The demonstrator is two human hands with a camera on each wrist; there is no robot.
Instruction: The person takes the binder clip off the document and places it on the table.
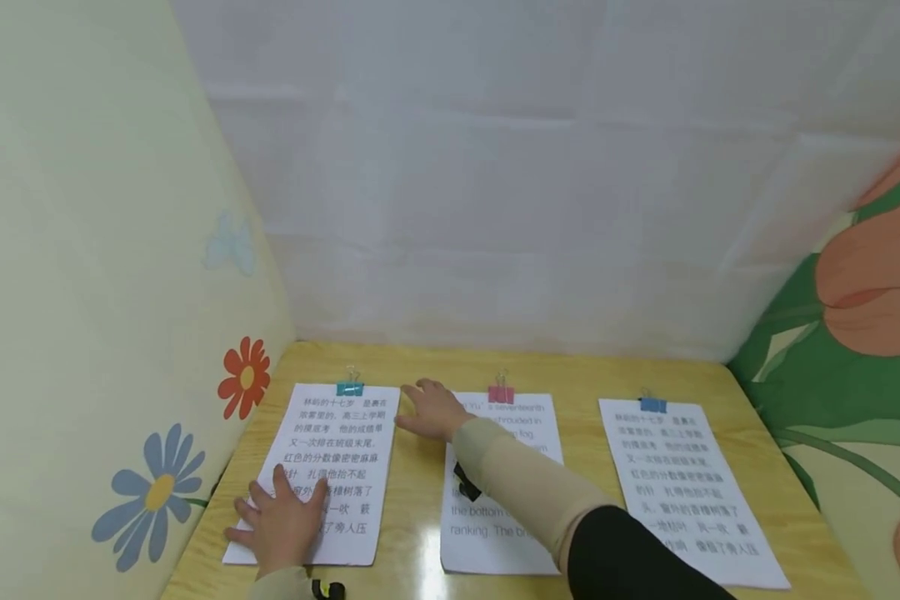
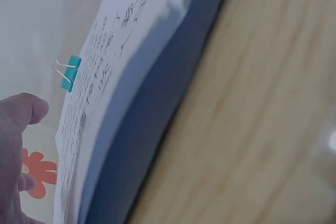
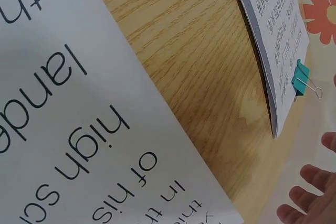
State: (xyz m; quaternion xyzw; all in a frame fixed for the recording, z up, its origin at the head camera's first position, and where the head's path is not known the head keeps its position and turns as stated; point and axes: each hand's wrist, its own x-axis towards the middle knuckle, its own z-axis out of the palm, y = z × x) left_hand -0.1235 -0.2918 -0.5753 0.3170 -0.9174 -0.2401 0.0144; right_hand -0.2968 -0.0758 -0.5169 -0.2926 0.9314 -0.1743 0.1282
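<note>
A: Colours of the papers?

B: Three white stacks with black print: left stack [image 1: 330,471] under my left hand [image 1: 281,521], middle stack [image 1: 495,500], right stack [image 1: 682,492].

A: Clips?

B: Teal clip [image 1: 349,388], pink clip [image 1: 501,394], blue clip [image 1: 652,405].

A: Table, walls?

B: Table [image 1: 420,500] is light yellow wood grain. Left wall [image 1: 82,292] is pale yellow with a red-orange flower [image 1: 244,377] and a blue flower [image 1: 150,492]. My right sleeve [image 1: 525,492] is beige, then black.

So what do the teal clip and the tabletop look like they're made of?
The teal clip looks like painted metal with thin, shiny wire handles. The tabletop seems to be light wood or wood-look laminate: grain lines show, and glare suggests a smooth, glossy finish.
</note>
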